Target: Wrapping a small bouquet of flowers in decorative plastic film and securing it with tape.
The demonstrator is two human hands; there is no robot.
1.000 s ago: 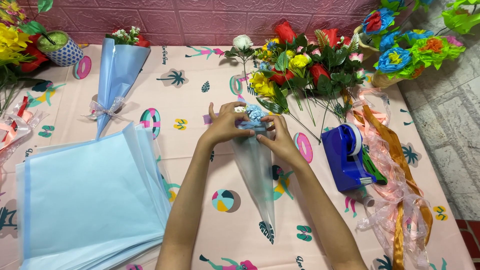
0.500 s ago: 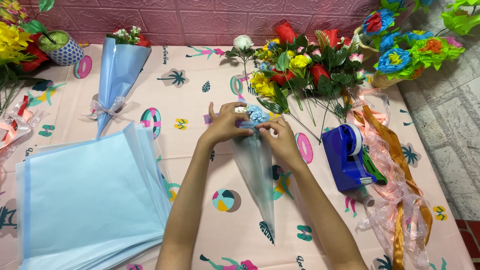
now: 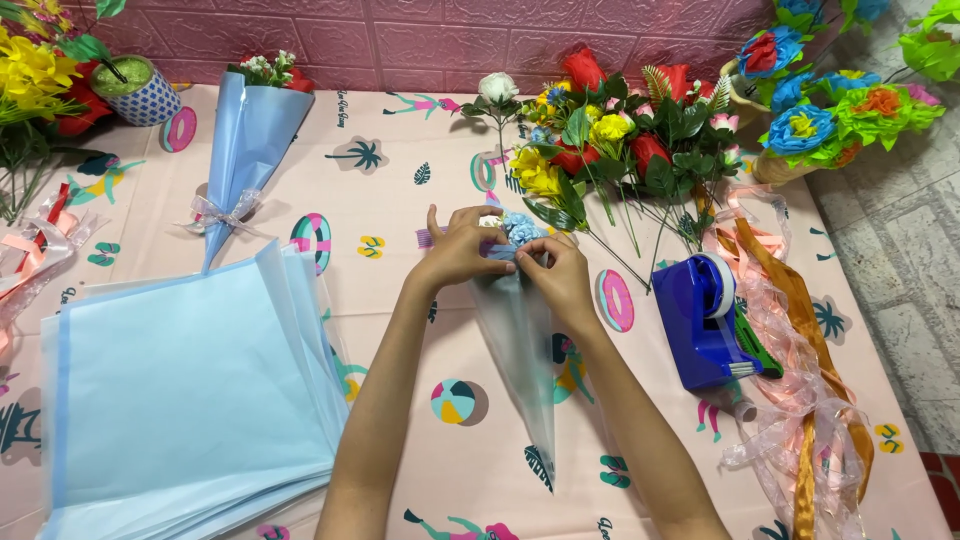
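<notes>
Your pink printed tablecloth [image 3: 400, 190] carries the stack of pale blue sheets [image 3: 180, 390] at near left. At the centre lies the translucent wrapping cone [image 3: 520, 350], long axis running near to far, tip toward you. Your left hand [image 3: 460, 250] and right hand [image 3: 560, 275] both pinch its far mouth, fingers closed around the small blue flower [image 3: 520, 228].
</notes>
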